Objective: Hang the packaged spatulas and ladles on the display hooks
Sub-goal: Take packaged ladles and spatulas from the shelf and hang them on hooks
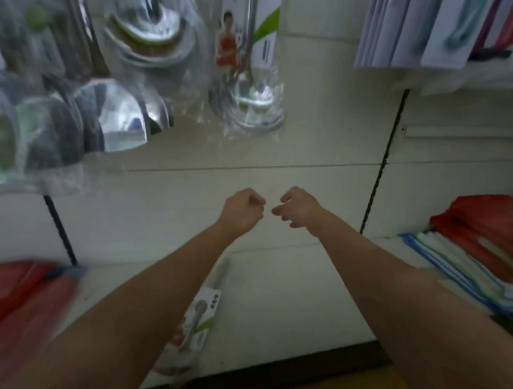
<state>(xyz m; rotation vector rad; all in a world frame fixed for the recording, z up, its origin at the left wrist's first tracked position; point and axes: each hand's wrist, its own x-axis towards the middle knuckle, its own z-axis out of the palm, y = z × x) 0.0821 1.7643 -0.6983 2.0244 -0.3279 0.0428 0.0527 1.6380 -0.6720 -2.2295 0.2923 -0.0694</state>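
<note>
Your two bare forearms reach forward side by side toward a pale cream back panel of a shop shelf. Your left hand (pixel 244 210) is curled into a loose fist and your right hand (pixel 299 207) has its fingers bent inward, the two almost meeting. Nothing is visible in either; if something thin, such as a hook, sits between them, blur hides it, so I cannot tell.

One clear-bagged steel utensil with a white and green card (pixel 196 325) lies on the white shelf board (pixel 273 299) below your left forearm, waiting. Up and to the left, shiny steel ladles in clear plastic bags (pixel 114 112) already hang, with a clear-bagged utensil on a white card showing a figure in red (pixel 250 60) just to their right. Folded red and striped cloths (pixel 481 244) sit at the right; a red package (pixel 18 295) lies at the lower left.

To do this step well, you would likely lower one hand to the lying pack, grip its card near the top hole, and steady the bag with the other hand before lifting it to a free hook.
</note>
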